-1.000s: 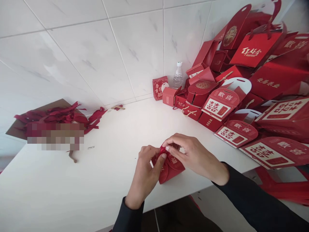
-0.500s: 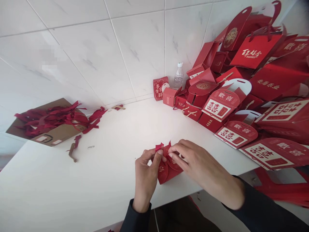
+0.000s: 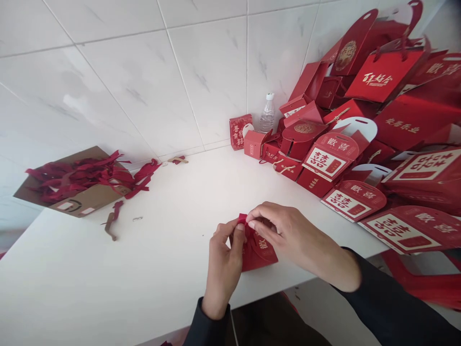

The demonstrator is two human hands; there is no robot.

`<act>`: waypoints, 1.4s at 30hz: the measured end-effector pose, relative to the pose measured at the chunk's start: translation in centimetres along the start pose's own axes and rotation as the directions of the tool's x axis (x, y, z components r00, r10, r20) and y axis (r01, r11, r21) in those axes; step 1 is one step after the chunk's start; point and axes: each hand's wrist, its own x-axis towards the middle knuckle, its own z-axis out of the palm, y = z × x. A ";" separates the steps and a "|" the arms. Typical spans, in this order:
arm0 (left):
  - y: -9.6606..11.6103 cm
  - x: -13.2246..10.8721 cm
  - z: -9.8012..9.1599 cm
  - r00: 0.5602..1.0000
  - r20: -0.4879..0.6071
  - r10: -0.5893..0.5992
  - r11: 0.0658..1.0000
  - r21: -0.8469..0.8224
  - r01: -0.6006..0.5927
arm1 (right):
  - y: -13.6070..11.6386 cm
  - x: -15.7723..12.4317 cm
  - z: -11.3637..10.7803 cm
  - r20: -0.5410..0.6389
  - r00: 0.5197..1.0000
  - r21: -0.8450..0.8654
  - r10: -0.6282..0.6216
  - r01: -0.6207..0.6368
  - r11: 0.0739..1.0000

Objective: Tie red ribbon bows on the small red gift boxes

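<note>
A small red gift box (image 3: 260, 258) with pale lettering lies near the front edge of the white table, partly covered by my hands. Above its top is a dark-red ribbon (image 3: 242, 218). Thumb and forefinger of my left hand (image 3: 227, 254) pinch the ribbon from the left. My right hand (image 3: 284, 228) has its fingertips closed at the same spot from the right, on the ribbon as well. How the ribbon is looped or knotted is hidden behind the fingers.
At left, a cardboard box (image 3: 95, 201) overflows with red ribbons (image 3: 77, 175). One ribbon piece (image 3: 114, 218) lies before it. A heap of red gift boxes (image 3: 399, 117) fills the right side. By the tiled wall (image 3: 207, 72) stands a clear bottle (image 3: 267, 115).
The fingertips have come together over the ribbon, and the two ribbon ends that stood apart now show as one piece. The gift box has turned slightly.
</note>
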 end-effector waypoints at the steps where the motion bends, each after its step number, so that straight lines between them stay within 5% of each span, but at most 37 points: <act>1: -0.1 0.1 0.1 0.999 -0.027 -0.038 0.998 -0.044 0.037 | 0.2 -0.2 0.0 -0.020 1.000 -0.063 -0.004 0.002 0.998; 5: -0.1 0.2 0.5 0.995 -0.072 -0.070 0.997 -0.049 0.067 | 0.4 -1.1 0.2 -0.005 1.000 -0.204 -0.002 0.001 0.979; 9: 0.3 -0.1 0.5 1.000 -0.029 -0.002 0.998 0.066 0.004 | -0.4 -0.7 0.2 0.108 0.994 -0.091 0.009 0.001 0.996; 15: 0.6 -0.6 0.0 0.981 0.152 0.123 0.978 0.150 -0.146 | -0.6 0.3 0.0 0.075 0.996 0.050 0.037 -0.041 0.998; 25: 0.4 0.3 0.4 0.989 0.115 0.089 0.987 0.123 -0.103 | 0.4 0.5 -0.4 0.050 0.998 0.051 -0.030 0.027 0.998; 35: 1.3 1.1 -0.9 0.968 0.236 -0.091 0.980 -0.151 0.129 | 0.3 0.0 0.4 -0.040 0.995 0.173 0.089 -0.081 0.982; 42: 1.5 1.3 -1.5 0.932 0.326 -0.156 0.913 -0.313 0.262 | 0.4 -1.6 0.9 0.044 0.982 0.271 0.185 -0.190 0.944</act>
